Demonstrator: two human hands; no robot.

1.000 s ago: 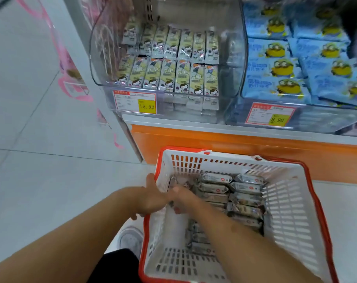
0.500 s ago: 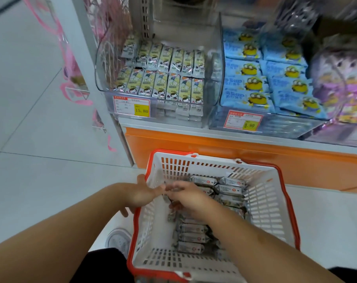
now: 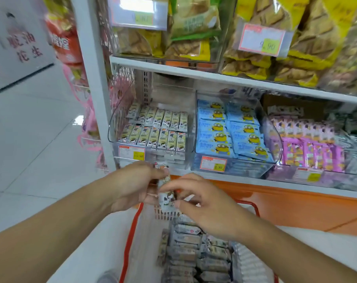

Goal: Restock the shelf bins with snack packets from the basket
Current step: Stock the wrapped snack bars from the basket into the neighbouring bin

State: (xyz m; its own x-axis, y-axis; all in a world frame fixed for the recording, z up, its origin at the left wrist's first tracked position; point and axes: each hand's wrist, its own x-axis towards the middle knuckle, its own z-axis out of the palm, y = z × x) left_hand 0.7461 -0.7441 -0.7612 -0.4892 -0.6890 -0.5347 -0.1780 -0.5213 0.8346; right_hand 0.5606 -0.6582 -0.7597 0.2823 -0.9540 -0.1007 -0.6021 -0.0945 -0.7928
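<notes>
A small snack packet (image 3: 167,196) with a cartoon print sits upright between my hands, above the basket and just below the shelf edge. My left hand (image 3: 135,185) grips its upper part, fingers curled round it. My right hand (image 3: 202,203) pinches its lower part with thumb and fingertips. The white basket with a red rim (image 3: 130,233) stands on the floor below, holding several stacked grey packets (image 3: 185,240). The clear shelf bin (image 3: 120,127) straight ahead holds rows of the same cartoon packets (image 3: 159,129).
To the right stand a bin of blue packets (image 3: 230,131) and a bin of purple packets (image 3: 308,148). An upper shelf (image 3: 214,77) carries yellow and green bags. The white shelf post (image 3: 91,78) stands at left, an orange base panel (image 3: 296,209) below.
Both hands have come up out of the basket with a packet held between them. The view has tilted up, showing the upper shelf.
</notes>
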